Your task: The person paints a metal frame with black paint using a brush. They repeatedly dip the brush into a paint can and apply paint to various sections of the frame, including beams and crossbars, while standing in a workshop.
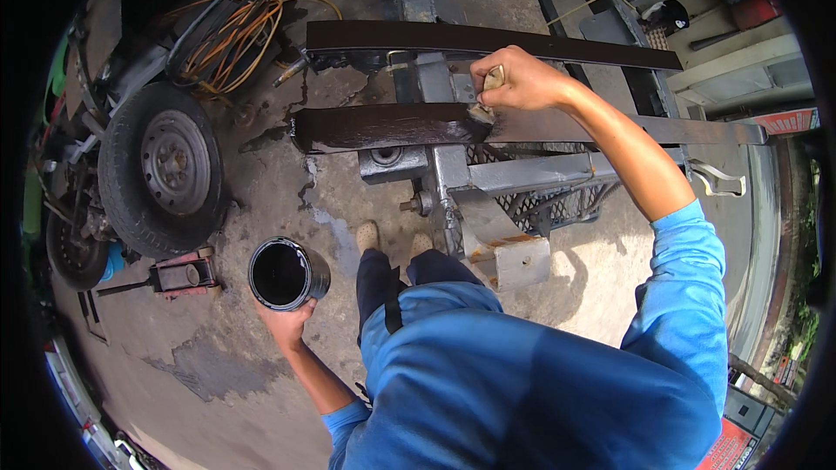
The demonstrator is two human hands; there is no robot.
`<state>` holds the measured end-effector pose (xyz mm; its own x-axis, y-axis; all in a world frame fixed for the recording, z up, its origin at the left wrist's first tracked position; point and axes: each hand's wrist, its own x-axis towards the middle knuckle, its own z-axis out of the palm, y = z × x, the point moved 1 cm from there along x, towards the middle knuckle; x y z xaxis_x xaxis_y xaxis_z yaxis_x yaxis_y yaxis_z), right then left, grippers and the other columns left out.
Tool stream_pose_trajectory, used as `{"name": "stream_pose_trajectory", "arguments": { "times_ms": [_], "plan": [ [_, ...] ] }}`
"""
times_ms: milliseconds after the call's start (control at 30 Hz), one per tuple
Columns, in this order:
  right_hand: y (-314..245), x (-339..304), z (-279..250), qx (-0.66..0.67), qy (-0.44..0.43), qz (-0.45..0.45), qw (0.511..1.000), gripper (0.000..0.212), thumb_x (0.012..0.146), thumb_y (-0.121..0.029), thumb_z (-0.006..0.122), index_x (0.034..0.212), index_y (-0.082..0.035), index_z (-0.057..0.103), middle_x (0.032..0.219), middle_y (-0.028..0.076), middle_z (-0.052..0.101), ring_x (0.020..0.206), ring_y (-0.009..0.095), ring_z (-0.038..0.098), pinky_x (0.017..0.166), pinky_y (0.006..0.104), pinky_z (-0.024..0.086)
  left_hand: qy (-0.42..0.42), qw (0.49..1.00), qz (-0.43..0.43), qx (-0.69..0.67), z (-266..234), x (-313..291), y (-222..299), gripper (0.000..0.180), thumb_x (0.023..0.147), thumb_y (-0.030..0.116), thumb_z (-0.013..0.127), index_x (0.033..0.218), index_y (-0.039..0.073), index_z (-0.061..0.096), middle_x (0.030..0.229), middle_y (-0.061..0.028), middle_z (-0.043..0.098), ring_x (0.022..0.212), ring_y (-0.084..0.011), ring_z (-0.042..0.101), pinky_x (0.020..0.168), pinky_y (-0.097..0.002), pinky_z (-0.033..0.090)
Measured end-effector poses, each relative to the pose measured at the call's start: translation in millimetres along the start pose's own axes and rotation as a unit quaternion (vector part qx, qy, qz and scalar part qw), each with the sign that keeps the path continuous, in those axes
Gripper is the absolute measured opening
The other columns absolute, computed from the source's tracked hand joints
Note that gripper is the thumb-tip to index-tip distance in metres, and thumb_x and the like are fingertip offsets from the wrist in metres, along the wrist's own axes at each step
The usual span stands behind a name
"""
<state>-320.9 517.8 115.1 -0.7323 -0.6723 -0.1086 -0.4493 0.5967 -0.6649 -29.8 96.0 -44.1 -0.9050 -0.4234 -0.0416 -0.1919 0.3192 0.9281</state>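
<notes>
Right grip [520, 81] part-hides brush [481, 114]; can [320, 274] part-hides left grip [286, 325].

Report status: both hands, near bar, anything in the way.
Left hand holding paint can. Right hand holding brush to near bar. Bar dark-coated left, grey right. Right forearm partly hides it.

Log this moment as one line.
left hand: holds open can; right hand: holds brush against nearer bar; nearer bar: left part dark, right part greyer; farther bar: dark
</notes>
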Motion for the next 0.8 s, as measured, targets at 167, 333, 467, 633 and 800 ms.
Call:
{"name": "stream_pose_trajectory", "arguments": {
  "times_ms": [167, 333, 467, 633, 800],
  "plan": [
    [-45.1, 56.8, 14.0, -0.039, -0.140, -0.150, 0.978, 0.012, 0.070, -0.007, 0.065, 0.075, 0.002, 0.060, 0.064, 0.012, 0.062, 0.060, 0.024, 0.060, 0.057, 0.0352, 0.045, 0.018, 0.999, 0.048, 0.007, -0.1, -12.5, 12.4, 0.102, 0.044, 0.035, 0.087, 0.129, 0.001, 0.043, 0.120, -0.0124, 0.057, 0.110, -0.0252, 0.057, 0.097, -0.0401, 0.044],
    [-60.2, 100.3, 59.2, 0.120, -0.014, -0.254, 0.960, 0.016, 0.078, -0.012, 0.070, 0.085, 0.000, 0.064, 0.069, 0.008, 0.063, 0.066, 0.016, 0.059, 0.061, 0.0311, 0.045, 0.033, 0.999, 0.033, -0.019, -3.0, -26.6, 13.9, 0.103, 0.044, 0.036, 0.087, 0.130, 0.001, 0.042, 0.122, -0.0120, 0.056, 0.111, -0.0256, 0.056, 0.098, -0.0400, 0.044],
    [-37.0, 61.6, 34.9, 0.063, -0.054, -0.169, 0.982, 0.014, 0.079, -0.011, 0.070, 0.085, 0.001, 0.064, 0.073, 0.008, 0.065, 0.068, 0.015, 0.060, 0.064, 0.0302, 0.046, 0.051, 0.998, 0.025, -0.035, -6.1, -40.1, -0.3, 0.104, 0.044, 0.035, 0.087, 0.131, 0.001, 0.041, 0.123, -0.0118, 0.055, 0.112, -0.0256, 0.056, 0.098, -0.0392, 0.044],
    [-48.3, 40.8, -2.9, -0.119, -0.180, -0.019, 0.976, 0.009, 0.069, -0.005, 0.067, 0.074, 0.000, 0.062, 0.065, 0.009, 0.063, 0.064, 0.019, 0.062, 0.063, 0.0331, 0.048, 0.051, 0.996, -0.007, -0.067, -12.4, -51.3, -7.2, 0.103, 0.045, 0.034, 0.088, 0.131, 0.000, 0.041, 0.122, -0.0119, 0.056, 0.112, -0.0255, 0.056, 0.097, -0.0386, 0.045],
    [-71.2, 100.5, 52.8, -0.006, -0.125, -0.309, 0.943, 0.013, 0.073, -0.009, 0.067, 0.080, 0.000, 0.060, 0.063, 0.012, 0.061, 0.059, 0.024, 0.059, 0.056, 0.0347, 0.044, 0.049, 0.997, 0.009, -0.067, -17.6, -49.6, -3.6, 0.101, 0.044, 0.030, 0.088, 0.130, 0.001, 0.042, 0.121, -0.0118, 0.056, 0.111, -0.0256, 0.057, 0.098, -0.0387, 0.045]
  ]
}}
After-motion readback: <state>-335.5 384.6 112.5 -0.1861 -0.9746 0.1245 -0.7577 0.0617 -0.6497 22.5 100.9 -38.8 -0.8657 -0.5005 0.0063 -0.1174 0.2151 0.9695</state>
